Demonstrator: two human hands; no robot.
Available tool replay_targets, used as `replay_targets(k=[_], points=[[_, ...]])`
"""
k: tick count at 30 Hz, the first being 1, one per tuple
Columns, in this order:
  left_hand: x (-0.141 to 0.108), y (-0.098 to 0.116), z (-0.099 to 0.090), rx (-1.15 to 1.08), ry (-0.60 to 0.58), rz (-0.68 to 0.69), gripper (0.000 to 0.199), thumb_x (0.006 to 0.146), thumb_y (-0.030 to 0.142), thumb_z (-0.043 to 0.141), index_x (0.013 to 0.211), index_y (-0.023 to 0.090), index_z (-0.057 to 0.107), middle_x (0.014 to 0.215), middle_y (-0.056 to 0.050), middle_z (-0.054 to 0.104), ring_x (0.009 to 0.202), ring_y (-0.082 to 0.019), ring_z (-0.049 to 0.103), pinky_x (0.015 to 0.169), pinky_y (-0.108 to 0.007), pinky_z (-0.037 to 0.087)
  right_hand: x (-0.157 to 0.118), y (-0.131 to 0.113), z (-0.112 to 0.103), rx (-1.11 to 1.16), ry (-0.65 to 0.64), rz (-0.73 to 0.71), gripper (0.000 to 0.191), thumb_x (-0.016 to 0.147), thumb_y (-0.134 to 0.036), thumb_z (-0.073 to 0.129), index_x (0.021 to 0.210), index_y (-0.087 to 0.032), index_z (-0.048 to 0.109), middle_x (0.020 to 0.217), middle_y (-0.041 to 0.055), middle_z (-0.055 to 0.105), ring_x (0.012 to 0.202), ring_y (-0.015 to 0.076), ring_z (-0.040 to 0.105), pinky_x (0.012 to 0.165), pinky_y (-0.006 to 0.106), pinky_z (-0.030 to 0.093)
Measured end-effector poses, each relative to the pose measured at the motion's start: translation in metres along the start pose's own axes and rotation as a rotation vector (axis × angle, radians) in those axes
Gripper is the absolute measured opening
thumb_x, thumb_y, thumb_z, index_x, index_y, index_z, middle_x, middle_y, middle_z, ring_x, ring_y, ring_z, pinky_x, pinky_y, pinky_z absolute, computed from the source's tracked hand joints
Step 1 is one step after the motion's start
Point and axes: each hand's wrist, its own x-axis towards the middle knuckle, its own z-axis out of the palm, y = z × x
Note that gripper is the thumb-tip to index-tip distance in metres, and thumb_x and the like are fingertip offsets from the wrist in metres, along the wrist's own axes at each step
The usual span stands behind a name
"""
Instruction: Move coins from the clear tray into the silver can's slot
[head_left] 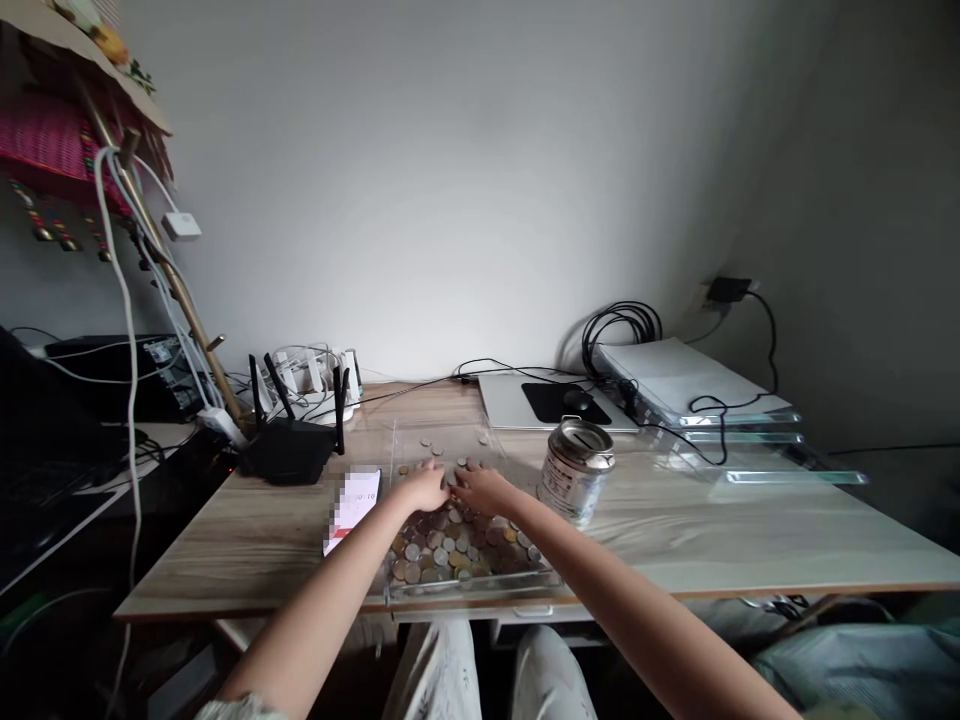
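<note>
Seated at a wooden desk [262, 540], both forearms stretched over a clear tray [469, 590] heaped with mixed coins [450, 550]. Left hand [424, 488] and right hand [482, 487] side by side, almost touching, palms down at the far end of the pile, fingers loosely spread on the coins; whether either hand pinches a coin, impossible to tell at this size. A few loose coins [429, 443] scattered farther back in the tray. Just right of the tray, a slotted tin can [576, 470], upright. Left of the tray, a small card [352, 505]; behind it a black router [289, 450]; at the back right, a mouse on its dark pad [564, 402]. Sorting or spreading through the heap appears to be the step in hand; picking a single piece out of so dense a layer would likely call for a careful fingertip pinch.
</note>
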Motion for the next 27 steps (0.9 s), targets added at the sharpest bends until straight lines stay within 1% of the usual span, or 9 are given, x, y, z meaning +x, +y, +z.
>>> replay_targets(k=[4, 8, 11, 14, 16, 18, 20, 24, 27], points=[[-0.005, -0.004, -0.007, 0.086, -0.034, -0.035, 0.023, 0.048, 0.002, 0.061, 0.051, 0.022, 0.048, 0.091, -0.009, 0.056, 0.120, -0.028, 0.028, 0.100, -0.038, 0.014, -0.013, 0.006, 0.004, 0.133, 0.029, 0.054, 0.032, 0.070, -0.037, 0.050, 0.095, -0.018, 0.057, 0.096, 0.0092, 0.056, 0.089, 0.0203, 0.051, 0.077, 0.030, 0.035], [0.006, 0.004, -0.005, 0.207, -0.035, -0.099, 0.019, 0.052, 0.008, 0.060, 0.049, 0.020, 0.046, 0.081, -0.010, 0.058, 0.110, -0.030, 0.041, 0.090, -0.039, 0.032, -0.008, 0.013, -0.003, 0.372, -0.186, 0.219, 0.054, 0.059, -0.037, 0.060, 0.109, -0.017, 0.049, 0.088, 0.0052, 0.059, 0.072, 0.0155, 0.054, 0.061, 0.023, 0.039], [0.010, 0.010, 0.001, 0.310, -0.075, -0.137, 0.019, 0.052, 0.010, 0.060, 0.046, 0.020, 0.046, 0.062, -0.007, 0.058, 0.093, -0.029, 0.052, 0.080, -0.039, 0.039, -0.007, 0.003, -0.010, 0.347, -0.219, 0.172, 0.057, 0.049, -0.033, 0.066, 0.103, -0.017, 0.054, 0.084, 0.0044, 0.061, 0.073, 0.0172, 0.054, 0.059, 0.023, 0.039], [0.002, 0.012, 0.007, 0.404, -0.144, -0.155, 0.019, 0.047, 0.007, 0.062, 0.042, 0.020, 0.049, 0.046, -0.003, 0.054, 0.074, -0.026, 0.057, 0.074, -0.037, 0.041, -0.014, -0.010, -0.017, 0.240, -0.157, 0.080, 0.039, 0.047, -0.027, 0.067, 0.085, -0.017, 0.063, 0.083, 0.0059, 0.061, 0.080, 0.0195, 0.053, 0.062, 0.023, 0.039], [-0.007, 0.014, 0.010, 0.448, -0.194, -0.142, 0.017, 0.045, 0.006, 0.062, 0.042, 0.020, 0.051, 0.042, 0.000, 0.052, 0.063, -0.023, 0.057, 0.071, -0.037, 0.042, -0.020, -0.013, -0.020, 0.257, -0.222, 0.004, 0.028, 0.049, -0.025, 0.065, 0.076, -0.017, 0.065, 0.079, 0.0040, 0.062, 0.077, 0.0176, 0.054, 0.061, 0.022, 0.039], [-0.017, 0.015, 0.014, 0.478, -0.240, -0.116, 0.015, 0.045, 0.006, 0.061, 0.042, 0.020, 0.054, 0.040, 0.001, 0.051, 0.057, -0.021, 0.055, 0.068, -0.036, 0.042, -0.024, -0.011, -0.020, 0.348, -0.349, -0.067, 0.023, 0.053, -0.025, 0.063, 0.074, -0.018, 0.066, 0.075, 0.0007, 0.063, 0.069, 0.0139, 0.055, 0.058, 0.020, 0.039], [-0.027, 0.016, 0.018, 0.502, -0.271, -0.086, 0.014, 0.046, 0.006, 0.060, 0.043, 0.020, 0.055, 0.041, 0.001, 0.052, 0.055, -0.020, 0.054, 0.067, -0.035, 0.042, -0.027, -0.007, -0.019, 0.411, -0.436, -0.092, 0.024, 0.053, -0.025, 0.062, 0.076, -0.018, 0.066, 0.070, -0.0012, 0.063, 0.062, 0.0116, 0.054, 0.054, 0.019, 0.038], [-0.043, 0.020, 0.021, 0.536, -0.282, -0.016, 0.014, 0.048, 0.006, 0.057, 0.044, 0.020, 0.056, 0.046, -0.001, 0.052, 0.061, -0.021, 0.054, 0.070, -0.034, 0.040, -0.036, -0.007, -0.019, 0.419, -0.438, -0.064, 0.040, 0.049, -0.026, 0.065, 0.089, -0.018, 0.063, 0.070, -0.0019, 0.063, 0.057, 0.0103, 0.052, 0.049, 0.018, 0.035], [-0.054, 0.021, 0.021, 0.537, -0.298, 0.004, 0.017, 0.048, 0.004, 0.055, 0.042, 0.020, 0.054, 0.044, -0.001, 0.050, 0.063, -0.022, 0.053, 0.072, -0.036, 0.038, -0.047, -0.017, -0.024, 0.395, -0.449, -0.135, 0.030, 0.053, -0.024, 0.062, 0.083, -0.019, 0.065, 0.069, -0.0028, 0.063, 0.057, 0.0091, 0.051, 0.048, 0.017, 0.034]])
